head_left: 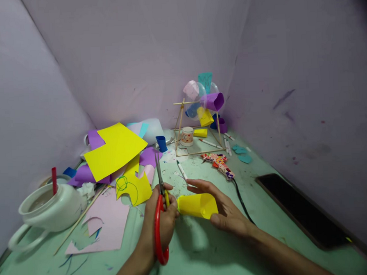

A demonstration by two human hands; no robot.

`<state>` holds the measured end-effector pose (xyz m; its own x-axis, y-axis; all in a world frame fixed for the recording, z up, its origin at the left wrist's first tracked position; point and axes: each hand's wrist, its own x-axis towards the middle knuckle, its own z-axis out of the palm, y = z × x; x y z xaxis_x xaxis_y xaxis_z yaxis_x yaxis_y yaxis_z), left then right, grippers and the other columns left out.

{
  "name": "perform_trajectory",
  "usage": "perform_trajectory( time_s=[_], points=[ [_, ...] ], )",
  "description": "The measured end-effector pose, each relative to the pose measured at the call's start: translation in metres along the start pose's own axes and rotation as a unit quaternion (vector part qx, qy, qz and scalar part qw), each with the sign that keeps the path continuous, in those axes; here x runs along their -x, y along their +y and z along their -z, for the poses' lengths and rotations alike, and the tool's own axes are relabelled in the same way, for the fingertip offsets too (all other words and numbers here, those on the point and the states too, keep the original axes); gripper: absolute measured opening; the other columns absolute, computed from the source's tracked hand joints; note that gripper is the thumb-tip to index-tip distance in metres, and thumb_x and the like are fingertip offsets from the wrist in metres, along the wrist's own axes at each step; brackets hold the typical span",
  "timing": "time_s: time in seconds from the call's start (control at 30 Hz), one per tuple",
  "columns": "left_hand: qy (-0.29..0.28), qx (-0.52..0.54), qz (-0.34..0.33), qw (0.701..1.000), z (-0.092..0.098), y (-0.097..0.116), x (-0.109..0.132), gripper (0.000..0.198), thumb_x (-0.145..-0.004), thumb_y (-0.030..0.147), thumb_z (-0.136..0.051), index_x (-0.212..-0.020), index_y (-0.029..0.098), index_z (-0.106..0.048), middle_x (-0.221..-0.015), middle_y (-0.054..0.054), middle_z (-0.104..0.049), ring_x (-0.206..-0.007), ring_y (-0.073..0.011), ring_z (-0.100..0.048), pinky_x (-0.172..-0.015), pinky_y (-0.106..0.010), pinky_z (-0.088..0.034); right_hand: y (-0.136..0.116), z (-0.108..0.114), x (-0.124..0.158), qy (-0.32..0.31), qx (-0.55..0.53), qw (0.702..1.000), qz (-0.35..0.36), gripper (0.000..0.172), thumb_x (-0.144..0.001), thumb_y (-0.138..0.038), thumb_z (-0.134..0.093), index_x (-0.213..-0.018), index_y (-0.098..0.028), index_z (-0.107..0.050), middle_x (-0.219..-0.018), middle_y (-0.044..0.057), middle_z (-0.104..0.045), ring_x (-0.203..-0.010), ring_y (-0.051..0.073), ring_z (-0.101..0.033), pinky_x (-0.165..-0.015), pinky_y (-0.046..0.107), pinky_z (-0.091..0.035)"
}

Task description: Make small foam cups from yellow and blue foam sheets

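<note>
1. Gripping the red-handled scissors (159, 239), the left hand (161, 216) was at the lower centre of the head view, its fingers closed around them and the blades pointing up the frame.
2. A small yellow piece (166, 198), too little to identify, showed among those fingers.
3. The yellow paper cup (195, 204) lay sideways just right of the left hand, its wide end towards the right; whether the left fingertips touched its narrow end could not be told.
4. The right hand (230, 211), right of lower centre, had its fingers parted and curved about the wide end, the thumb at the rim; whether they gripped it could not be told.
5. Above the cup, a marker (182, 169) lay on the green desk (214, 261); right of centre was a patterned glue gun (218, 164).
6. A black phone (301, 209) lay at the lower right.
7. Left of centre, a cut yellow sheet (116, 149) topped other papers; a white pot (61, 209) stood at the lower left.
8. Right of upper centre, a stick frame (199, 153) carried clear discs (196, 100) with coloured cups (214, 101).
</note>
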<state>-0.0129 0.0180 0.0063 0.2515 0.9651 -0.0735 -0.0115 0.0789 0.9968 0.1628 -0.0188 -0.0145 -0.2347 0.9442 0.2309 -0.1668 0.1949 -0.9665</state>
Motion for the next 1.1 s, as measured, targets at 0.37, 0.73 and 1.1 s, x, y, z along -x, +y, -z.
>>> perform_trajectory(
  time_s=[0.37, 0.73, 1.1],
  points=[
    [0.029, -0.202, -0.047, 0.978, 0.000, 0.009, 0.006, 0.019, -0.078, 0.018, -0.049, -0.096, 0.023, -0.046, -0.070, 0.005, -0.053, -0.061, -0.0108, -0.053, -0.059, -0.023, -0.043, 0.016, 0.002, 0.000, -0.045, -0.155, 0.983, -0.092, 0.076, -0.058, -0.050, -0.077, -0.124, -0.025, -0.048, -0.135, 0.012, -0.044, -0.120, 0.030, -0.045, -0.097, 0.046, -0.035],
    [-0.013, -0.231, -0.045, 0.972, 0.014, 0.017, -0.002, 0.025, -0.084, 0.035, -0.046, -0.106, 0.023, -0.044, -0.068, 0.005, -0.053, -0.058, -0.0119, -0.052, -0.058, -0.025, -0.044, -0.001, -0.007, -0.005, 0.077, -0.276, 0.951, -0.119, 0.061, -0.060, -0.043, -0.077, -0.115, -0.023, -0.057, -0.107, 0.007, -0.059, -0.096, 0.025, -0.059, -0.093, 0.045, -0.040],
    [-0.162, -0.435, -0.040, 0.885, 0.017, 0.017, 0.009, 0.057, -0.086, 0.031, -0.026, -0.140, 0.015, -0.023, -0.145, -0.013, -0.031, -0.133, -0.0239, -0.029, -0.110, -0.043, -0.023, -0.014, -0.001, -0.003, 0.179, -0.336, 0.925, 0.006, 0.045, -0.069, -0.040, -0.069, -0.111, -0.024, -0.060, -0.103, 0.006, -0.065, -0.106, 0.027, -0.057, -0.100, 0.050, -0.037]
  ],
)
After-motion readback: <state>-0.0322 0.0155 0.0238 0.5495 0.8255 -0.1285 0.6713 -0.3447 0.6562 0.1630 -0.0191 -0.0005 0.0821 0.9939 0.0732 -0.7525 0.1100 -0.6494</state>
